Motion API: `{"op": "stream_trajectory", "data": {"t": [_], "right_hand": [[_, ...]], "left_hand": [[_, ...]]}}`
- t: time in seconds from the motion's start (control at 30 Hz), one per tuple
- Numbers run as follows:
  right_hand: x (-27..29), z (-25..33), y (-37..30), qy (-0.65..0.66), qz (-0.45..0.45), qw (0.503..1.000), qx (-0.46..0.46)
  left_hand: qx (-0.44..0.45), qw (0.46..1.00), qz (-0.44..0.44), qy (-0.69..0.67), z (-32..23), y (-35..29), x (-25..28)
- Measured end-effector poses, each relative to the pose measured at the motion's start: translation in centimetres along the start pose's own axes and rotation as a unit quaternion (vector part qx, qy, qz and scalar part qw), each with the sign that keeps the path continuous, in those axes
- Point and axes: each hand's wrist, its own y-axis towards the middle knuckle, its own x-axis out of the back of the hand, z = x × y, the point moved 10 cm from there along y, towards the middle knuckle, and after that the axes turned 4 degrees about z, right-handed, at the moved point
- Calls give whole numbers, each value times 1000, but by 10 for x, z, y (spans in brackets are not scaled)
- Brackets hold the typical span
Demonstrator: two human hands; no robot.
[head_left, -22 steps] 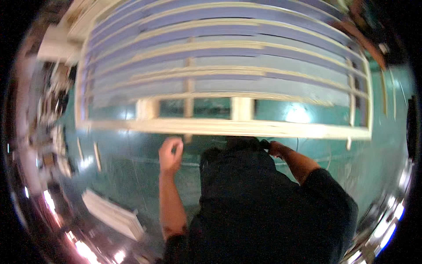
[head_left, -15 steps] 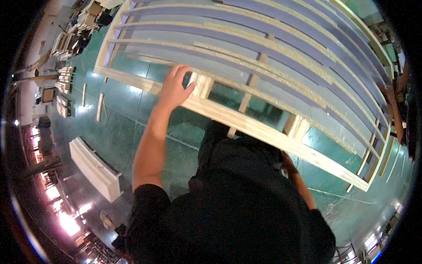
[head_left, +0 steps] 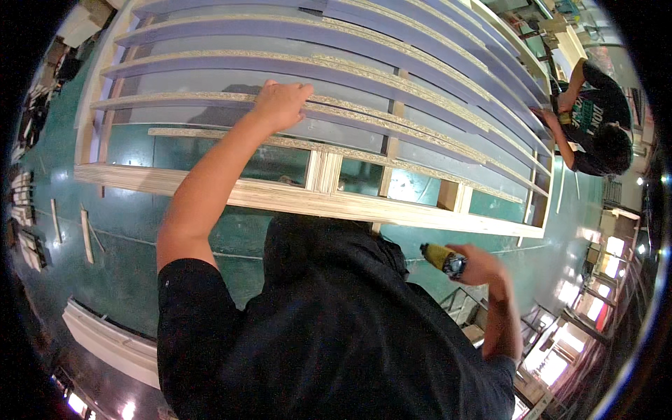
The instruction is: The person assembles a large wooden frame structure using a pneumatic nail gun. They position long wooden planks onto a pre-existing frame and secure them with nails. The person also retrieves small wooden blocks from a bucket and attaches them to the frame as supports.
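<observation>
A large wooden frame lies in front of me, its pale front rail [head_left: 336, 204] running across just ahead of my body. Several long chipboard slats with purplish-grey sides stretch across it. My left hand [head_left: 281, 106] reaches over the rail, its fingers curled over the top edge of a near chipboard slat [head_left: 381, 119]. Short wood blocks [head_left: 323, 172] sit between the rail and the closest slat. Off to the right, on my side of the rail, my right hand [head_left: 481, 264] is closed around a yellow-and-black hand tool [head_left: 438, 257]; its exact kind is unclear.
A person in a dark shirt [head_left: 595, 126] bends over the frame's far right side, hands near its edge. Long white boards [head_left: 112, 343] lie at lower left. Loose wood strips [head_left: 86, 234] rest on the green floor [head_left: 133, 273] further left.
My left hand has moved from the block by the front rail to a slat farther in. My right hand has come up and out to the right, bringing the tool into view. The view has turned rightward.
</observation>
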Motion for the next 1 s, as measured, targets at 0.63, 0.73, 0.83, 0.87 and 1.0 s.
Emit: {"op": "stream_trajectory", "data": {"t": [0.63, 0.73, 0.83, 0.87, 1.0], "right_hand": [[213, 303, 201, -10, -19, 979, 202], [208, 313, 213, -1, -6, 977, 213], [207, 313, 220, 15, -21, 974, 226], [207, 315, 220, 21, -31, 972, 231], [207, 326, 212, 29, -32, 964, 261]], "left_hand": [[31, 999, 34, -14, 35, 4, 28], [54, 997, 55, -15, 42, -2, 27], [56, 996, 73, -16, 44, -6, 25], [56, 995, 78, -15, 45, -8, 26], [56, 996, 72, -21, 47, -10, 27]]}}
